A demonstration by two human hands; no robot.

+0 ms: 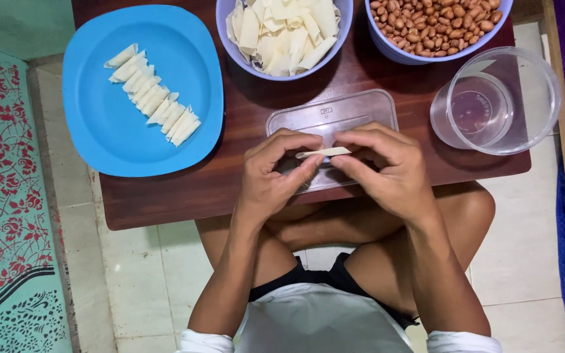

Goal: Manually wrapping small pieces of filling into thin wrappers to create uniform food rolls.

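I have a thin pastry strip (322,152) pinched from both ends, left hand (274,175) and right hand (387,171) both closed on it, over the clear lid (328,116). Strip may tear if pulled. Blue plate (99,131) left of lid, clear cup (498,101) right, near table (165,196) edge; little free room.

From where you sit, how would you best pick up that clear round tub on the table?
Probably by the rim of the clear round tub, coming from above on its right side. It stands upright and open-topped, with a smaller clear cup inside toward the left, so the right rim is free.
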